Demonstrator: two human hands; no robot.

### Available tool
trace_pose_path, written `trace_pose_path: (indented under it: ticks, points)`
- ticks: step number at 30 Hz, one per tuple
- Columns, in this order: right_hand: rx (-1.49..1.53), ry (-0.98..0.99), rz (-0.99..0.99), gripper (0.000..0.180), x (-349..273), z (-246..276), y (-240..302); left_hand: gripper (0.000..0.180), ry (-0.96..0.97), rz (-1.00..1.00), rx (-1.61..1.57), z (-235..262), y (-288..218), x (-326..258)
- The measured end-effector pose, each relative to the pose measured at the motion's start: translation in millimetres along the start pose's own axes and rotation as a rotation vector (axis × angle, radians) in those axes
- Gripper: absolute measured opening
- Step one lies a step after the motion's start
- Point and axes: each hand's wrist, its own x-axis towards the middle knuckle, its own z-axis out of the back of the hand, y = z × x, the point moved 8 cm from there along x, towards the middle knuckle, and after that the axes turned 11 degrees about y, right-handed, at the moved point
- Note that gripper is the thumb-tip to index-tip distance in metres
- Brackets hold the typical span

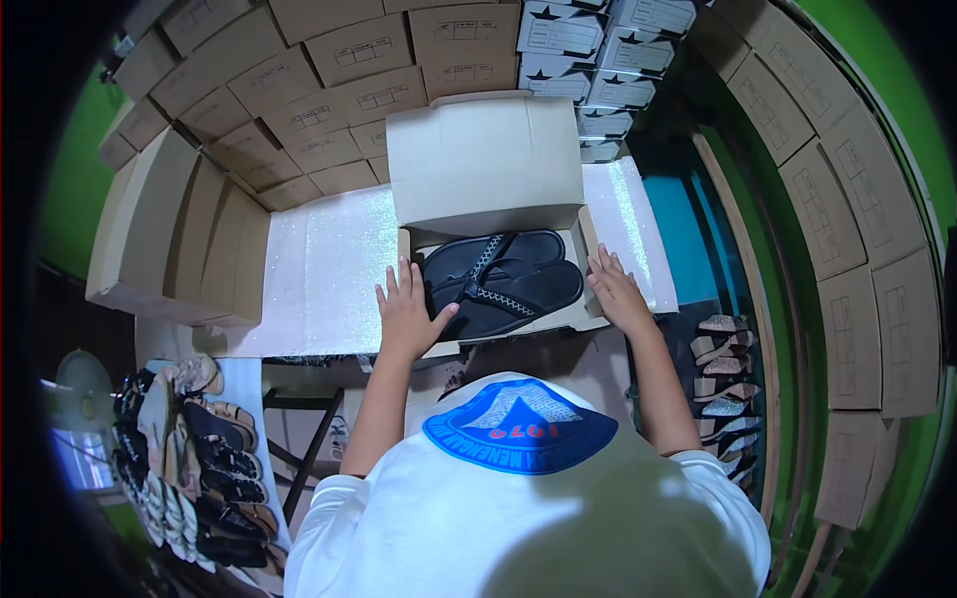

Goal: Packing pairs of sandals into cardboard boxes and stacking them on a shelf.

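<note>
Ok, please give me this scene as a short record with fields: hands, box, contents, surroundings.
left hand: left hand rests flat on the left edge of the open cardboard box
right hand: right hand rests on the box's right edge
contents: pair of black sandals lying inside
box lid: flipped up at the far side
surface: glittery white table
surroundings: stacked cardboard boxes behind; rows of sandals at lower left

Stacked cardboard boxes (329,110), sandal rows (194,468), a fan (80,394).

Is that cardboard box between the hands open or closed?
Open. The box has its lid standing up at the back, and a pair of black sandals lies uncovered inside.
</note>
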Motion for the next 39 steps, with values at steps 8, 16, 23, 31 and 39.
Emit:
trace_pose_path:
  ticks: [8,16,23,31,39]
  points:
    - [-0.177,0.004,0.043,0.066,-5,10,3,0.084,0.065,-0.011,-0.127,8,10,-7]
    - [-0.318,0.22,0.285,0.094,-29,-4,23,0.121,0.112,-0.09,-0.372,-6,23,-40]
    - [-0.126,-0.002,0.369,0.077,-16,-10,19,0.126,0.167,-0.089,-0.202,2,5,-38]
    - [-0.04,-0.064,0.395,0.068,-17,-9,17,0.118,0.174,-0.109,-0.281,6,15,-41]
    - [-0.095,-0.159,0.323,0.045,-21,-15,19,0.086,0.089,-0.041,-0.329,2,26,-27]
